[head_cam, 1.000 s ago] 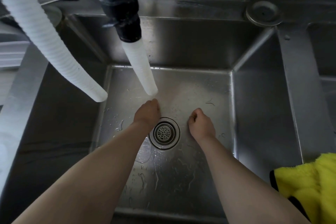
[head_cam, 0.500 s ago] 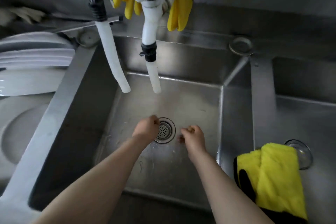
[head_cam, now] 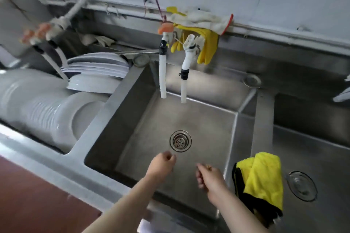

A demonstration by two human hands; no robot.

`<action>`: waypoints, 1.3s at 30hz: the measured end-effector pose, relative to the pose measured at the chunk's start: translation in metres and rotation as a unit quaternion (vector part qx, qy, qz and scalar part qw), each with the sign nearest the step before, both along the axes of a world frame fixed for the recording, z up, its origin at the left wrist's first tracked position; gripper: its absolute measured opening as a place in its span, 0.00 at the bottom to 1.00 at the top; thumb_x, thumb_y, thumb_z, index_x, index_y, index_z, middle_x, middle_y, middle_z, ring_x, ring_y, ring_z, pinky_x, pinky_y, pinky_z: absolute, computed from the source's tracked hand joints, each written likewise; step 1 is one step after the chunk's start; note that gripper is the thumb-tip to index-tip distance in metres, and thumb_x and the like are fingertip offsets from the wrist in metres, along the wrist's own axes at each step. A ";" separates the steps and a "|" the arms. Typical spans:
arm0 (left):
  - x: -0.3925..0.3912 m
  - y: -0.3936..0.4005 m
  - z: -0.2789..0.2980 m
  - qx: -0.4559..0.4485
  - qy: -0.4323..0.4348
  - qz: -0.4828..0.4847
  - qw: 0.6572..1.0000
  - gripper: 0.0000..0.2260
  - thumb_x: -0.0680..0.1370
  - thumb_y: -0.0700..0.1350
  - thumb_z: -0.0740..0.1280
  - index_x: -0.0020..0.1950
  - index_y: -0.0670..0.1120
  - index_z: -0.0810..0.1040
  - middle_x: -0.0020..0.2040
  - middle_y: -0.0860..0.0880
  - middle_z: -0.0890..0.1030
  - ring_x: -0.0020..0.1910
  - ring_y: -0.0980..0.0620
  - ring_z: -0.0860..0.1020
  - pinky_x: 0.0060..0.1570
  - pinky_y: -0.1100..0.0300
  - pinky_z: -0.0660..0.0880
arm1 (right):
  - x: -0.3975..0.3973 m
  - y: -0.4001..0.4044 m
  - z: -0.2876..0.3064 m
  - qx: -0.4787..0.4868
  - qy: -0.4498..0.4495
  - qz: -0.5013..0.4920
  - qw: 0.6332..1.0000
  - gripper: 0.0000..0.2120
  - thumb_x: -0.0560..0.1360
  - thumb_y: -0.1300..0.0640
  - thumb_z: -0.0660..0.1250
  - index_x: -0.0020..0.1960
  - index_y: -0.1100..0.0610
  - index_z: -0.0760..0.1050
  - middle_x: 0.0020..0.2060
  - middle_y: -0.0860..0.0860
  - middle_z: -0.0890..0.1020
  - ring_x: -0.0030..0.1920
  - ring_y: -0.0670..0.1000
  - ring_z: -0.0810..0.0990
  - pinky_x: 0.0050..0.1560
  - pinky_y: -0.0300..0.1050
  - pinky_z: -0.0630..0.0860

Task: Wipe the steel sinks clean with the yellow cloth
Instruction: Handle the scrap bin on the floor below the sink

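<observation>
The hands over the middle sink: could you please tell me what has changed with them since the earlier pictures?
Both hands have drawn back from the drain towards the sink's near edge. The left hand stays loosely curled and holds nothing; the right hand now seems to pinch a small brownish bit. The yellow cloth stays folded and untouched in the right-hand sink.

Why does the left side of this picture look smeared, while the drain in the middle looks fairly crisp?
Head view: the plates and pipes at left are streaked by motion blur; the drain and yellow cloth are sharper. The wide lens bends the sink rim. Light is soft and even; both hands are slightly blurred.
</observation>
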State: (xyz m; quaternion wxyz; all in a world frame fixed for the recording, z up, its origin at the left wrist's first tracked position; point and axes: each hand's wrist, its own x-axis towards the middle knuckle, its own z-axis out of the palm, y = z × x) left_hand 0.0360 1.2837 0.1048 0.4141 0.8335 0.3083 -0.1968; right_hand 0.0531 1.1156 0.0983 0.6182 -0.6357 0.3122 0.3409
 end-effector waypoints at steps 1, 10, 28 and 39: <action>-0.006 -0.001 0.001 -0.003 -0.003 0.005 1.000 0.13 0.79 0.50 0.62 0.37 0.46 0.75 0.32 0.50 0.80 0.32 0.47 0.77 0.35 0.57 0.71 | -0.005 -0.002 0.001 0.003 -0.006 0.011 1.000 0.07 0.80 0.57 0.65 0.45 0.60 0.76 0.25 0.50 0.73 0.21 0.46 0.66 0.20 0.35 0.59; -0.066 -0.007 0.031 -0.053 -0.090 0.039 0.994 0.22 0.83 0.50 0.60 0.30 0.46 0.72 0.22 0.53 0.73 0.22 0.56 0.69 0.29 0.61 0.66 | -0.073 0.006 0.050 0.047 -0.010 0.003 0.999 0.24 0.80 0.39 0.57 0.32 0.53 0.65 0.23 0.49 0.63 0.18 0.45 0.57 0.22 0.31 0.51; -0.216 -0.069 0.064 -0.348 -0.064 -0.061 0.933 0.15 0.75 0.26 0.57 0.52 0.43 0.74 0.40 0.47 0.81 0.30 0.54 0.72 0.27 0.61 0.62 | -0.245 -0.062 0.076 0.099 -0.037 -0.102 0.989 0.15 0.76 0.73 0.53 0.42 0.58 0.73 0.29 0.53 0.77 0.23 0.46 0.68 0.23 0.36 0.60; -0.247 -0.224 0.074 -0.213 -0.013 -0.227 0.950 0.12 0.81 0.45 0.66 0.38 0.47 0.79 0.30 0.53 0.80 0.26 0.59 0.74 0.31 0.65 0.72 | -0.300 -0.230 0.078 0.028 -0.040 -0.180 0.983 0.09 0.81 0.58 0.64 0.51 0.63 0.80 0.29 0.52 0.77 0.25 0.45 0.73 0.22 0.36 0.65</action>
